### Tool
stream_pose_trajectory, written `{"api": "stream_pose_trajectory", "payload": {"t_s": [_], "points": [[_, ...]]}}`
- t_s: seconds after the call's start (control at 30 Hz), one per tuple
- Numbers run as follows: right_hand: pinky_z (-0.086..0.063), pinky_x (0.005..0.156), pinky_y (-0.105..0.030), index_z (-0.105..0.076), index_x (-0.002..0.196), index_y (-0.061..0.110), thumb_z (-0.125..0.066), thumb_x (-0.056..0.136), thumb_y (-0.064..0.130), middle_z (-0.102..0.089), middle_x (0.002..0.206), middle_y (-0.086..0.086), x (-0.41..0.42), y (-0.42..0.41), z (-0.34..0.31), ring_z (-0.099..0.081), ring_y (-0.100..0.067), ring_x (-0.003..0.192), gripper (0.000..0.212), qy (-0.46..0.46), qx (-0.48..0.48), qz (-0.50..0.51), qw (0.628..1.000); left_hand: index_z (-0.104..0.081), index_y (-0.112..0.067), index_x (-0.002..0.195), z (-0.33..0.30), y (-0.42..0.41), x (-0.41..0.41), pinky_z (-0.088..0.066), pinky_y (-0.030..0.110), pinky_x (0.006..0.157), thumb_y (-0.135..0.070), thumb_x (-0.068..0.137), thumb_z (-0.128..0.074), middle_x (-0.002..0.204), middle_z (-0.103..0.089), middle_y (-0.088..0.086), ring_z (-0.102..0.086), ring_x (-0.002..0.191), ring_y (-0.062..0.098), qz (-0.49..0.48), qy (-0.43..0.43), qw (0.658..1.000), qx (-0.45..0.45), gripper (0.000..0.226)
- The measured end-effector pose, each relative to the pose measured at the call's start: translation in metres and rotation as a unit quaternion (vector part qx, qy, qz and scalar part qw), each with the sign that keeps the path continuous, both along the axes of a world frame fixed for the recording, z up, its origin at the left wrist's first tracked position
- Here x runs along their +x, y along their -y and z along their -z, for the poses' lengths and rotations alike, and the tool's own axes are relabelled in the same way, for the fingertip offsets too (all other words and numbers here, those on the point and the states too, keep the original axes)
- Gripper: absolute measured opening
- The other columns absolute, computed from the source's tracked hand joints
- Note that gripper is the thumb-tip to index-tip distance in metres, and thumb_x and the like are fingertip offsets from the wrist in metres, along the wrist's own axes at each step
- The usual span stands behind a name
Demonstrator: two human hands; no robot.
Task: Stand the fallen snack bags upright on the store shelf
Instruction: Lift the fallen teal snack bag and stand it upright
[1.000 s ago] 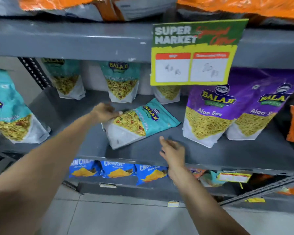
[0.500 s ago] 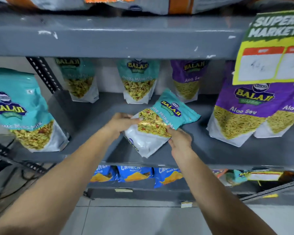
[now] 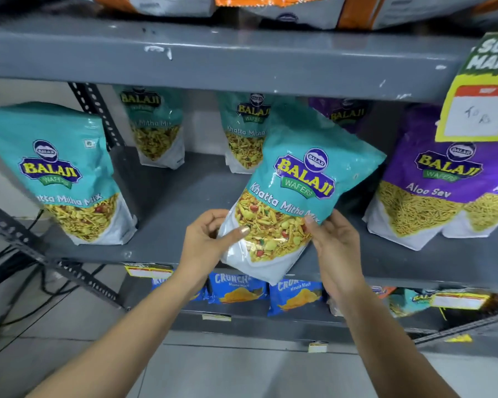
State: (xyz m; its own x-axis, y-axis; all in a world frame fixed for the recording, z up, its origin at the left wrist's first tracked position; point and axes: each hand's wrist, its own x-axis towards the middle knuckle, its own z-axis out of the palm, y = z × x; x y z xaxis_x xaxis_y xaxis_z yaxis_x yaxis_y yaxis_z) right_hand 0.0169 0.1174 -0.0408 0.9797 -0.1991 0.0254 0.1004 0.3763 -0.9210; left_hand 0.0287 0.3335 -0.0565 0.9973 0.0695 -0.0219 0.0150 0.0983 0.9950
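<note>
We hold the teal Khatta Mitha Mix bag in the middle of the frame, with both hands clamped on its lower half. Our left hand grips the bag's lower left edge, thumb pressed across the front over the clear window of snack mix, the other fingers hidden behind the pack. Our right hand closes on the lower right edge, thumb tip on the front near the printed name and the palm wrapped round the side. The bag sits between the two hands, tilted so its top leans toward the upper right of the frame, and its white bottom corner hangs past the front lip of the grey shelf; we cannot tell whether any part of it touches the shelf board.

On the same shelf, a second teal bag stands upright at the left of the frame, well apart from our hands. Two more teal bags stand at the back, one partly behind the pack we hold. Purple Aloo Sev bags stand at the right, near our right hand but not touching it. A yellow price sign hangs at the upper right. Blue chip packets show on the shelf below, under our wrists.
</note>
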Motion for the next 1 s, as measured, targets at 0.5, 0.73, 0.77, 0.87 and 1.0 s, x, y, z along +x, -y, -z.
{"api": "stream_pose_trajectory", "payload": {"t_s": [0.5,0.73,0.77,0.87,1.0], "points": [[-0.054,0.077,-0.018,-0.059,0.113,0.013,-0.07,0.083,-0.004,-0.075,0.096,0.006,0.103,-0.044,-0.034,-0.07,-0.005,0.087,0.036,0.046,-0.131,-0.064,0.988,-0.054,-0.005,0.115,-0.019,-0.047,0.057,-0.057,0.021,0.072,-0.005,0.074,-0.081,0.101,-0.072,0.003,-0.072,0.09,0.011,-0.05,0.005,0.998,0.047,0.049],[-0.042,0.069,-0.039,-0.059,0.091,0.003,-0.065,0.088,0.005,-0.06,0.081,-0.016,0.132,-0.054,-0.076,-0.052,-0.023,0.076,0.006,0.061,-0.115,0.094,0.987,-0.064,-0.016,0.089,-0.096,-0.052,0.094,-0.055,0.027,0.077,-0.005,0.086,-0.07,0.076,-0.075,-0.009,-0.068,0.077,0.008,-0.13,0.155,0.979,-0.021,0.013],[-0.04,0.067,-0.039,-0.06,0.089,0.0,-0.065,0.088,0.005,-0.059,0.08,-0.018,0.133,-0.052,-0.078,-0.05,-0.024,0.073,0.007,0.065,-0.118,0.101,0.986,-0.065,-0.016,0.086,-0.1,-0.053,0.097,-0.056,0.026,0.075,-0.003,0.085,-0.07,0.072,-0.076,-0.011,-0.069,0.073,0.005,-0.132,0.167,0.977,-0.018,0.015],[-0.043,0.065,-0.04,-0.062,0.088,-0.001,-0.068,0.085,0.008,-0.062,0.079,-0.018,0.129,-0.048,-0.078,-0.053,-0.026,0.072,0.012,0.081,-0.128,0.105,0.983,-0.067,-0.016,0.088,-0.097,-0.057,0.102,-0.057,0.025,0.075,-0.006,0.083,-0.073,0.076,-0.077,-0.012,-0.07,0.076,0.006,-0.137,0.171,0.975,-0.024,0.013],[-0.052,0.073,-0.022,-0.063,0.099,0.01,-0.074,0.083,0.01,-0.075,0.09,0.002,0.123,-0.038,-0.052,-0.07,-0.009,0.083,0.019,0.05,-0.152,-0.009,0.987,-0.056,-0.012,0.12,-0.062,-0.064,0.102,-0.054,0.015,0.072,-0.019,0.082,-0.075,0.103,-0.071,-0.002,-0.067,0.086,-0.002,-0.078,0.082,0.994,0.0,0.043]]}}
